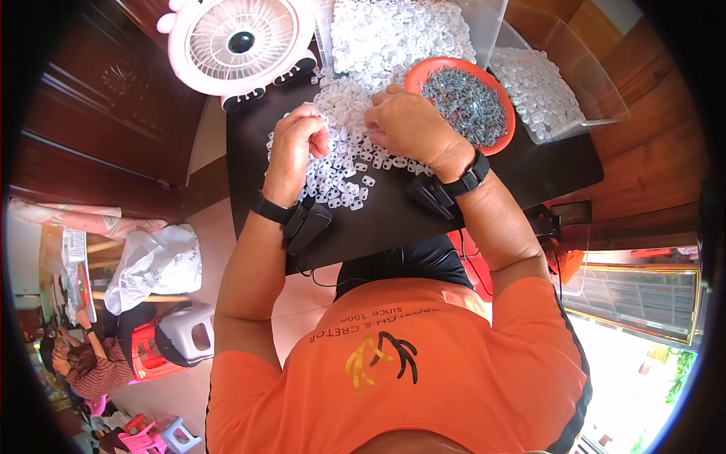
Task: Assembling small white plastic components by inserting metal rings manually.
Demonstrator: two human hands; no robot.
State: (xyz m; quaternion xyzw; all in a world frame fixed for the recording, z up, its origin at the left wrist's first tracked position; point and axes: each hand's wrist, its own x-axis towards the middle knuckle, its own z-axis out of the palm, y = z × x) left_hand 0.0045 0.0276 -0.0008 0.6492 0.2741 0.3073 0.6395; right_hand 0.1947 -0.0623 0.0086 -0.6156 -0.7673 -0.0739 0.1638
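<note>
Your left hand (300, 136) is curled narrow, fingertips pinching a small white clip (324, 119) just above the pile. Your right hand (408, 125) lies palm down on the clips (344, 163), fingers bent; whether it holds one, you cannot tell. The clips spread under and between both hands on the black tabletop (393, 219). Just beyond your right hand sits an orange bowl (499, 140) of grey metal pieces (465, 102). Past it stand clear bins (575, 83) of white clips. Beyond your left hand stands a pink fan (238, 41).
</note>
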